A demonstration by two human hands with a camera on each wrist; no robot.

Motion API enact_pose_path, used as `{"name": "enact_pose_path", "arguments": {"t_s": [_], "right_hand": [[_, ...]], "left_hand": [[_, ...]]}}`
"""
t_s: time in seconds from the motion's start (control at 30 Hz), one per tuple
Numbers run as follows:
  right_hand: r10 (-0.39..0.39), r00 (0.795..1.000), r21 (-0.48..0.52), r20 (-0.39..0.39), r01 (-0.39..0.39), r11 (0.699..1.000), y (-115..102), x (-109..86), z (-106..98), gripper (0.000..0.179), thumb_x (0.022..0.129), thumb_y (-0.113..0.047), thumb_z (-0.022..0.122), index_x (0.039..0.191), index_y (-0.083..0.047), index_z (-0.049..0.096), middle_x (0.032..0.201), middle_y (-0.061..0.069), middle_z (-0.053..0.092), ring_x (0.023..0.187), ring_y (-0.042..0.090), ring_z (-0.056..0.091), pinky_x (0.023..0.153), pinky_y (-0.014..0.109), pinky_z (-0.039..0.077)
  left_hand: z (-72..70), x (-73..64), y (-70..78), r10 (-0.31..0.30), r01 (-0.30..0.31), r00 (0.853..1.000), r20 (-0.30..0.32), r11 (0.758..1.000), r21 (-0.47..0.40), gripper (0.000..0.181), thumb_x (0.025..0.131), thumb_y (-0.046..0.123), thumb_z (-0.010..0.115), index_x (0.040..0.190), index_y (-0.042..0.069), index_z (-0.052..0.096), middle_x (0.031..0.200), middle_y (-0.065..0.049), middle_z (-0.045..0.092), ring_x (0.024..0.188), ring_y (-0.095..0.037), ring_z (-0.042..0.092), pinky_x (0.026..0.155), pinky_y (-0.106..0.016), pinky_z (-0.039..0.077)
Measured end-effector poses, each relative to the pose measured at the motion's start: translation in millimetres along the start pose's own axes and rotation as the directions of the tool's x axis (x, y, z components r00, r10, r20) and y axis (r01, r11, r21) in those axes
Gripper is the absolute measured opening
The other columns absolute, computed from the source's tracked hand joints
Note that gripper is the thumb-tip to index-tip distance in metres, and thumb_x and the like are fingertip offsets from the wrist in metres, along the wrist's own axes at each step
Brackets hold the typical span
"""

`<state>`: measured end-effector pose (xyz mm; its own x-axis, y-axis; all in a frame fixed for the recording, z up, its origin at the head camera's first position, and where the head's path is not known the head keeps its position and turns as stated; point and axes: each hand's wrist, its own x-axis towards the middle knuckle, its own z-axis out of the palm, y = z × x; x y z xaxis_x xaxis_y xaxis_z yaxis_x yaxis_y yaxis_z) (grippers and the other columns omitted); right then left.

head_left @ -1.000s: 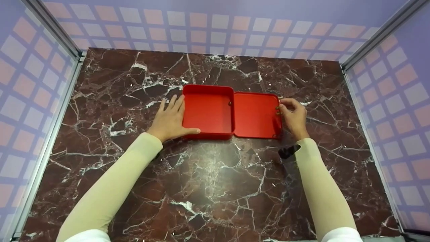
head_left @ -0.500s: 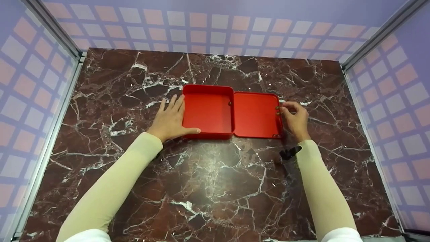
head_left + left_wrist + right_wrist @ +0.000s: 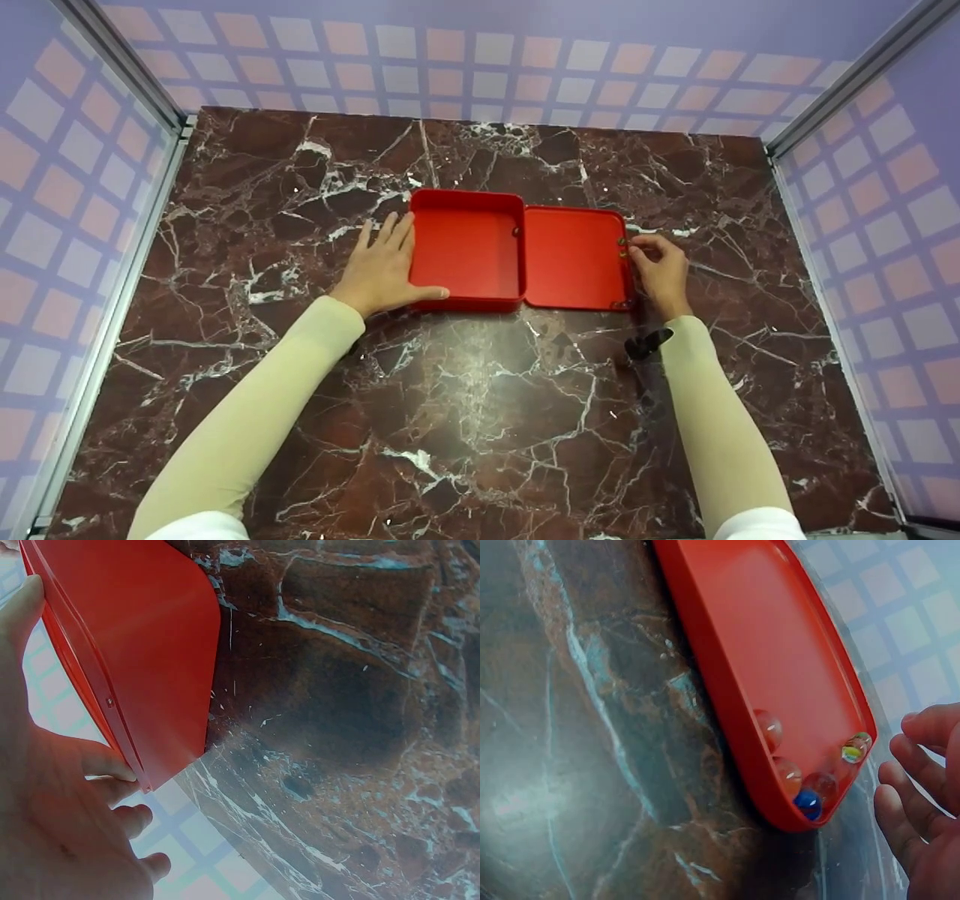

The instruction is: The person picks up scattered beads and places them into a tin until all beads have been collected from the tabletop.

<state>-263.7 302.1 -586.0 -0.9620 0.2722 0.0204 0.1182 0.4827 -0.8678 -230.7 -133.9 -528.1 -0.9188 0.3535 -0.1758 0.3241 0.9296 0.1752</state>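
A red box stands unfolded on the marble-patterned tabletop, its hinged lid lying out to the right. My left hand rests against the box's left wall with fingers straight, its thumb over the front rim; the left wrist view shows fingertips touching the red wall. Beside the lid's right edge is my right hand, fingers loosely bent and holding nothing. In the right wrist view a gap separates those fingers from the lid. Several glass marbles, including a blue marble and a green-yellow marble, lie at that end.
A small dark marble sits in the box by the hinge side. Checked panels enclose the back and both sides of the tabletop. A black strap shows at my right wrist.
My right hand has slid a little toward me along the lid's right edge, and its fingertips have come off that edge. The left hand and the box have kept their places.
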Motion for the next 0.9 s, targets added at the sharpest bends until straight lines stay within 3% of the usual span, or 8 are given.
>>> {"name": "enact_pose_path", "arguments": {"t_s": [0.43,0.6,0.9], "right_hand": [[-0.034,0.999,0.028,0.005,0.034,0.999,9.1,1.6,9.2,0.019,0.088,0.0,0.065,0.106,0.005,0.07,0.1,0.024,0.069,0.073,0.0,0.059,0.064,0.01,0.048],[-0.029,1.0,0.0,0.008,0.029,1.0,11.4,2.4,8.9,0.02,0.087,0.0,0.066,0.107,0.003,0.07,0.104,0.021,0.07,0.075,0.0,0.058,0.065,0.01,0.046],[-0.093,0.996,-0.034,-0.015,0.093,0.995,14.8,3.7,10.7,0.024,0.082,0.005,0.069,0.105,0.0,0.072,0.107,0.016,0.069,0.074,-0.002,0.057,0.064,0.009,0.043]], "left_hand": [[0.1,0.9,-0.3,-0.005,0.005,1.0,0.01,1.0,-0.008,0.119,0.075,0.084,0.048,0.154,0.001,0.015,0.164,-0.012,0.007,0.152,-0.032,0.002,0.121,-0.056,-0.001],[0.1,1.2,-0.3,-0.001,0.001,1.0,0.009,1.0,0.006,0.12,0.074,0.086,0.045,0.154,0.001,0.017,0.164,-0.012,0.008,0.152,-0.032,0.004,0.121,-0.057,0.001],[1.7,2.1,-1.4,0.002,-0.002,1.0,0.008,1.0,0.001,0.119,0.075,0.084,0.047,0.154,0.001,0.015,0.164,-0.013,0.007,0.152,-0.033,0.004,0.121,-0.057,0.0]]}}
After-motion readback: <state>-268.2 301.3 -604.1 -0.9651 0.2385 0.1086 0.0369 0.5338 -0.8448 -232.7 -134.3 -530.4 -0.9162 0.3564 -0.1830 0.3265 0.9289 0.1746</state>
